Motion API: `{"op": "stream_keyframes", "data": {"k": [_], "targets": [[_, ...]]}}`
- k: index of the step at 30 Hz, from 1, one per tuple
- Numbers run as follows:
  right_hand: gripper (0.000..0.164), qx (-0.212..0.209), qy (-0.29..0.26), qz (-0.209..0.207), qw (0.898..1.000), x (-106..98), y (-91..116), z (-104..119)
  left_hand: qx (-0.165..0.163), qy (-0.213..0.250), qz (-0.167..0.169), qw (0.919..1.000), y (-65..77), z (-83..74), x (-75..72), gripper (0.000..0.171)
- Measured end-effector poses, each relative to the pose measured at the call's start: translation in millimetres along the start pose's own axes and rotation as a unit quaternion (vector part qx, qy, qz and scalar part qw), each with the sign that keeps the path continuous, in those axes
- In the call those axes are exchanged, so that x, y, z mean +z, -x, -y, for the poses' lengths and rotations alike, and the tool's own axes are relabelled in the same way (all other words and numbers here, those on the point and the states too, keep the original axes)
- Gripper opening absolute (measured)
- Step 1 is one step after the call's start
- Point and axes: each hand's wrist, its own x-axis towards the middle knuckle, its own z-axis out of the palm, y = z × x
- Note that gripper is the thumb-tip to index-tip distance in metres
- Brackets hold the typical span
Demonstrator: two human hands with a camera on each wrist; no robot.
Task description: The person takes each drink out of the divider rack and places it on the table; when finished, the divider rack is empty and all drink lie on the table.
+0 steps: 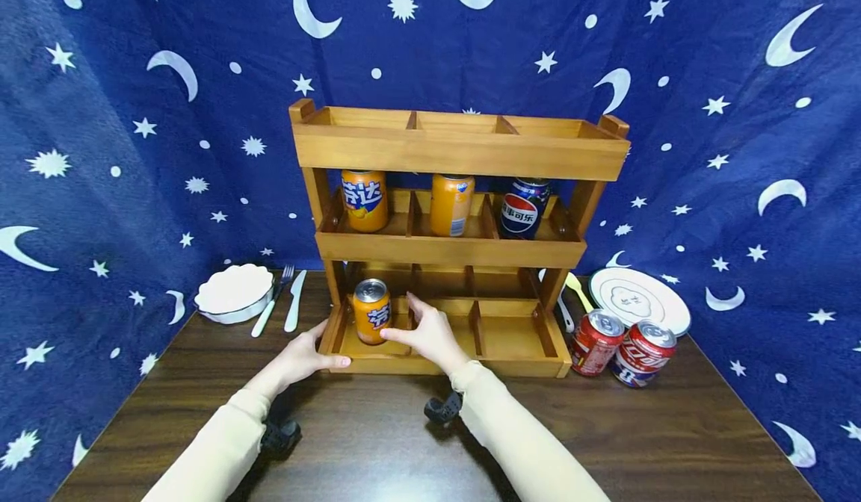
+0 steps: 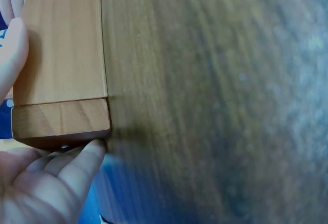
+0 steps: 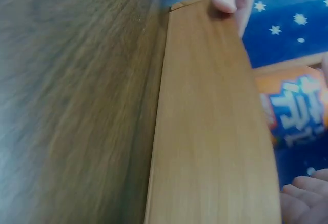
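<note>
A three-tier wooden rack [image 1: 440, 248] stands on the table. My left hand [image 1: 299, 356] grips its bottom left corner, thumb over the front board and fingers along the end, as the left wrist view shows close up. In the bottom tier's left compartment an orange soda can [image 1: 371, 315] stands upright. My right hand [image 1: 430, 335] reaches over the front board [image 3: 210, 116] beside this can. Its thumb tip overlaps the can's lower right side in the head view, while the extended fingers spread away from it.
The middle tier holds two orange cans [image 1: 365, 202] and a blue Pepsi can [image 1: 522, 209]. Two red cola cans [image 1: 596, 342] stand right of the rack. A plate [image 1: 639, 302] and spoons lie behind them; a white dish [image 1: 235, 293], fork and knife [image 1: 294, 300] are at left.
</note>
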Motion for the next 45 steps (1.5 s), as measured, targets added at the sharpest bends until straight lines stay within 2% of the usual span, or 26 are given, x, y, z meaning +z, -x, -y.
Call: {"op": "stream_keyframes", "data": {"k": [6, 12, 17, 23, 28, 33, 37, 41, 45], "targets": [[0.089, 0.010, 0.047, -0.008, 0.999, 21, -18, 8, 0.000, 0.009, -0.003, 1.0000, 0.9, -2.7, 0.6, 0.098], [0.061, -0.012, 0.058, -0.037, 0.998, 36, -27, 9, 0.003, -0.001, -0.006, 1.0000, 1.9, -3.8, 0.7, 0.094], [0.053, -0.011, 0.060, -0.077, 0.995, 45, -28, 6, -0.002, 0.001, -0.006, 1.0000, 1.8, -2.8, 1.0, 0.094], [0.043, -0.032, 0.031, -0.116, 0.992, 45, -27, 5, -0.004, 0.003, -0.007, 1.0000, 0.0, -2.8, 1.2, 0.095], [0.048, -0.061, -0.045, -0.105, 0.992, 41, -18, 3, -0.007, 0.005, -0.003, 1.0000, 0.6, -1.5, 1.3, 0.096], [0.057, -0.134, -0.119, -0.102, 0.979, 27, -6, 13, -0.004, 0.001, -0.004, 1.0000, 0.8, 0.6, 0.5, 0.097], [0.061, -0.158, -0.156, -0.114, 0.968, 1, 12, 36, -0.006, -0.002, 0.000, 1.0000, 1.1, 0.6, -0.5, 0.098], [0.061, -0.169, -0.153, -0.118, 0.966, -26, 28, 55, -0.012, 0.001, 0.001, 0.9999, 2.1, 0.0, -0.8, 0.099], [0.061, -0.175, -0.134, -0.123, 0.968, -54, 43, 57, -0.017, 0.007, 0.007, 0.9998, 2.0, -1.0, -0.6, 0.100]]}}
